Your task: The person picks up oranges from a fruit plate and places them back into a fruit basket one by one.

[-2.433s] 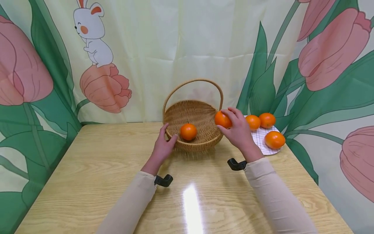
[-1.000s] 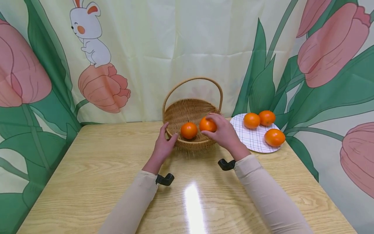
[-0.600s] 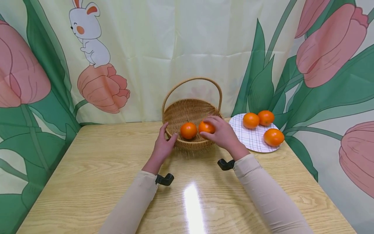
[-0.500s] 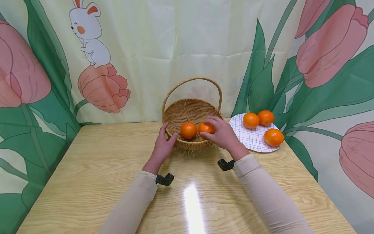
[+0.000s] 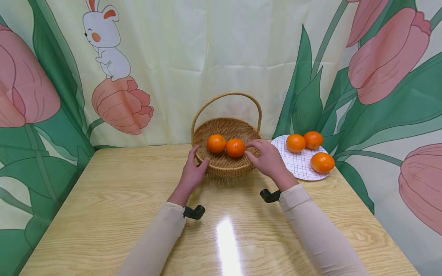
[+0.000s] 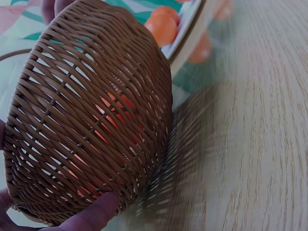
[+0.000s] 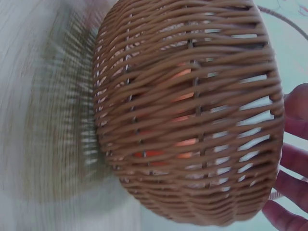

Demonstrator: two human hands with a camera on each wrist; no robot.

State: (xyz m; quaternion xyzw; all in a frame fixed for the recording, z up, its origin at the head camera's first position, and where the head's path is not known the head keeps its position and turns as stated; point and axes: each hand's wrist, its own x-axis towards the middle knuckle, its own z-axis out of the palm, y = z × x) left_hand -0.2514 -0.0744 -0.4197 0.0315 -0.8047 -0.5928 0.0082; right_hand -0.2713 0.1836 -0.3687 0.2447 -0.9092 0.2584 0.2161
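A wicker basket [image 5: 228, 172] with a tall arched handle stands at the back of the table. Inside it lie two glossy round orange fruits, a left one [image 5: 216, 143] and a right one [image 5: 235, 148], side by side. My left hand [image 5: 193, 170] grips the basket's left front rim; in the left wrist view its thumb [image 6: 98, 211] lies against the outer weave. Over the right rim, my right hand [image 5: 265, 157] has its fingers loosely bent beside the right fruit and holds nothing. In the right wrist view, its fingers [image 7: 293, 166] show at the rim.
To the right of the basket is a white checked plate [image 5: 304, 168] near the table's right edge. On it sit 3 more orange fruits, one of them at the front [image 5: 322, 163]. A printed curtain [image 5: 165, 96] hangs right behind the wooden table [image 5: 121, 199].
My right hand carried a fruit from over the right rim into the basket and let go of it, then drew back slightly right. Both fruits shifted left and backward. The left hand stayed.
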